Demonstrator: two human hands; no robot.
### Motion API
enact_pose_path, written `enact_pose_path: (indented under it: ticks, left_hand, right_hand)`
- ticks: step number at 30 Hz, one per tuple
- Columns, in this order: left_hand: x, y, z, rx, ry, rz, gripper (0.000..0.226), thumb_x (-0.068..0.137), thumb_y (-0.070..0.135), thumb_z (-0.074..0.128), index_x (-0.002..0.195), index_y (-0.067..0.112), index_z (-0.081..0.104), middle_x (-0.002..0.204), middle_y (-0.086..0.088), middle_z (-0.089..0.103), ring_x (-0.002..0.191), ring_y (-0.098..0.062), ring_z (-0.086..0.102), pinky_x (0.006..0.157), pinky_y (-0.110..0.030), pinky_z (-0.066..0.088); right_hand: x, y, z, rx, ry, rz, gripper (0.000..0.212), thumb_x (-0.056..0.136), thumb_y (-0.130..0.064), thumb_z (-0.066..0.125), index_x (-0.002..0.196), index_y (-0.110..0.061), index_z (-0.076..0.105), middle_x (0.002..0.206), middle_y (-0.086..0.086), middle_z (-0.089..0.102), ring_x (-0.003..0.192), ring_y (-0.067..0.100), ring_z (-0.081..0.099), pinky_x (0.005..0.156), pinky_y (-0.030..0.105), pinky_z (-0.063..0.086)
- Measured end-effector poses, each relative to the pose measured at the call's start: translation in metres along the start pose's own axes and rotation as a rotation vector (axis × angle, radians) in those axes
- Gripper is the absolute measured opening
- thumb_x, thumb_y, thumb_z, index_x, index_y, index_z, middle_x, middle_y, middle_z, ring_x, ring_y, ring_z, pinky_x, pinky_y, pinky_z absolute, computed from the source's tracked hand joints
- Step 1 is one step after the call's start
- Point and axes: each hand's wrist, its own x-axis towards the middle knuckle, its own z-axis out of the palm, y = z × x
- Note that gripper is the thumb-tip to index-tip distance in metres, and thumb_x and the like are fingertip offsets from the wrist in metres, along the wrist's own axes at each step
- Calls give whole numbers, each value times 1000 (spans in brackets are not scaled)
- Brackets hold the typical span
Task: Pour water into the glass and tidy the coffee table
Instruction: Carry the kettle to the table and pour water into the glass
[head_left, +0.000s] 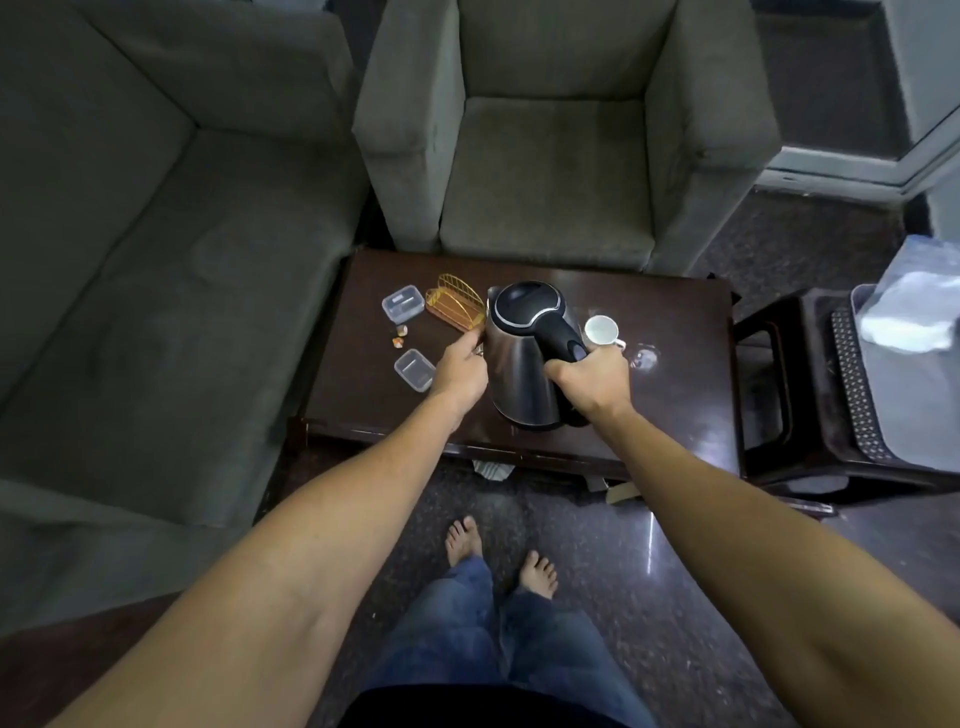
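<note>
A steel kettle (524, 358) with a black lid and handle stands near the middle of a dark wooden counter (675, 395), the person's right hand (592, 382) wrapped tight around its handle, fingers (558, 371) fully curled on the grip. The left hand (460, 371) rests against the kettle's left flank, its fingers loosely bent; whether they pinch anything cannot be told. Just right of the kettle, behind the right hand, sits a white cup (602, 331), and beyond that, further right, a clear glass (645, 357) shows only faintly against the dark top. Left of the kettle and touching it in this view lies a gold wire rack (454, 307). Further left are two small clear plastic boxes, one (402, 305) toward the far edge and one (414, 369) nearer the person, with two small orange-and-white bits (399, 335) between them. Behind the kettle, past the counter's far edge, stands a grey armchair (550, 156); a grey sofa (130, 234) runs along the left. Bare feet (498, 556) and blue jeans show on the speckled floor below
</note>
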Motion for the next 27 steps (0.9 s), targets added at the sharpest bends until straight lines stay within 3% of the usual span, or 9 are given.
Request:
enact_pose_path:
  ticks: [5, 12, 18, 21, 27]
  left_hand:
    - [17, -38, 5, -2, -56, -86, 73, 78, 19, 37, 135, 65, 44, 144, 17, 57, 134, -16, 53, 110, -47, 48]
    - [28, -48, 12, -51, -96, -154, 78, 78, 10, 37, 144, 52, 45, 150, 13, 52, 133, -19, 53, 102, -51, 55]
    - [40, -61, 22, -95, -82, -152, 67, 94, 2, 34, 151, 38, 44, 149, 7, 54, 132, -18, 54, 112, -48, 47]
    - [45, -71, 28, -131, -78, -155, 61, 98, 4, 34, 151, 33, 47, 140, 8, 58, 123, -15, 57, 111, -47, 48]
    - [55, -89, 29, -151, -97, -191, 61, 92, 17, 39, 150, 35, 46, 148, 9, 56, 132, -16, 54, 113, -47, 45]
  right_hand:
    - [8, 18, 11, -29, -18, 32, 23, 66, -23, 72, 56, -12, 54, 54, -1, 52, 55, 19, 50, 52, 28, 43]
    - [28, 33, 19, -96, -37, 71, 23, 70, -22, 76, 59, -12, 58, 55, -1, 54, 53, 17, 50, 51, 26, 39]
    - [50, 41, 27, -136, -72, 96, 21, 68, -22, 74, 58, -14, 57, 55, -2, 55, 54, 19, 52, 51, 25, 40]
    - [59, 44, 30, -155, -77, 106, 20, 62, -25, 72, 57, -13, 57, 54, -1, 55, 54, 20, 52, 52, 27, 42]
    - [76, 48, 40, -191, -112, 125, 22, 54, -30, 69, 59, -11, 60, 53, 1, 57, 52, 22, 55, 50, 29, 46]
